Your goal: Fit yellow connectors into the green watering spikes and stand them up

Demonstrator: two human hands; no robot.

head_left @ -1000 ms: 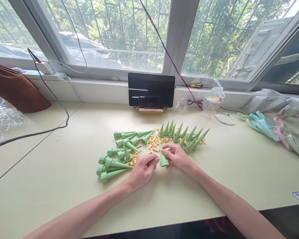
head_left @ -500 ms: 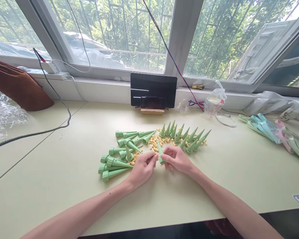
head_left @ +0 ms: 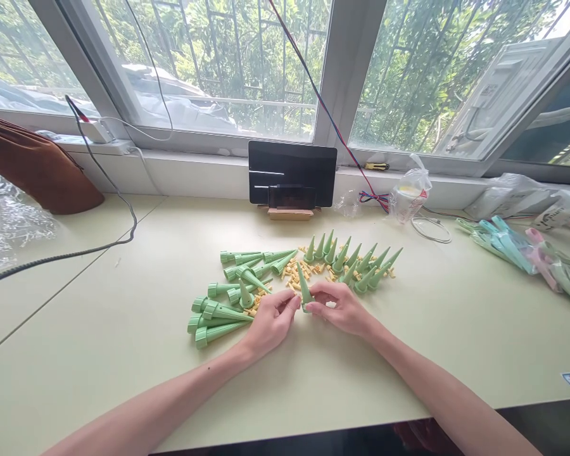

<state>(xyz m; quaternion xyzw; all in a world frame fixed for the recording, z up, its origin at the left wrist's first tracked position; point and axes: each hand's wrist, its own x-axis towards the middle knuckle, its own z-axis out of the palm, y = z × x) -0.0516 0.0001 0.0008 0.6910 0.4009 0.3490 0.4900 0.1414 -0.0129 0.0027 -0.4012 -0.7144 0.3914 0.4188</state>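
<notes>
My right hand (head_left: pixel 341 309) grips a green plastic cone spike (head_left: pixel 304 289) by its wide base, tip pointing up and away. My left hand (head_left: pixel 272 320) is pinched closed right beside that base, fingertips at it; whatever it holds is too small to see. Several green cone spikes (head_left: pixel 228 297) lie on their sides to the left of my hands. Behind my right hand, several more spikes (head_left: pixel 356 259) stand upright in a cluster. Small yellow pieces (head_left: pixel 292 273) are scattered between the two groups.
The pale green table (head_left: pixel 123 329) runs up to a window sill. A black tablet (head_left: pixel 292 172) on a stand is at the back middle, a brown bag (head_left: pixel 38 168) and black cable (head_left: pixel 76 253) left, plastic bags (head_left: pixel 408 190) and pastel packets (head_left: pixel 517 250) right.
The spike in my right hand has risen slightly and tilted, its base now hidden between my fingers. Both hands have drawn closer together at the base.
</notes>
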